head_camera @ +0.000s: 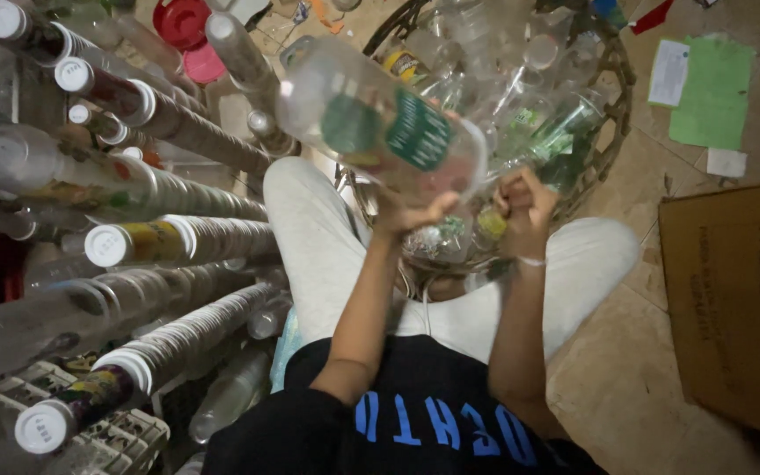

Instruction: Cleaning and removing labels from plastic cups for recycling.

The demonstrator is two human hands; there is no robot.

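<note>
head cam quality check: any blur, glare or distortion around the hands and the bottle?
Head view: the clear plastic bottle in the left hand is motion-smeared, its green label unreadable; right hand soft too. Pale glare on the bottles in the basket. Wide-angle bend splays the stacked cups at left. Floor and cardboard dim but sharper.

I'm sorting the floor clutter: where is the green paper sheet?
In the head view, the green paper sheet lies on the floor at upper right, beside a white paper and above the cardboard box.

Dim warm indoor light; bottles blurred up close, edges bowed outward
</note>
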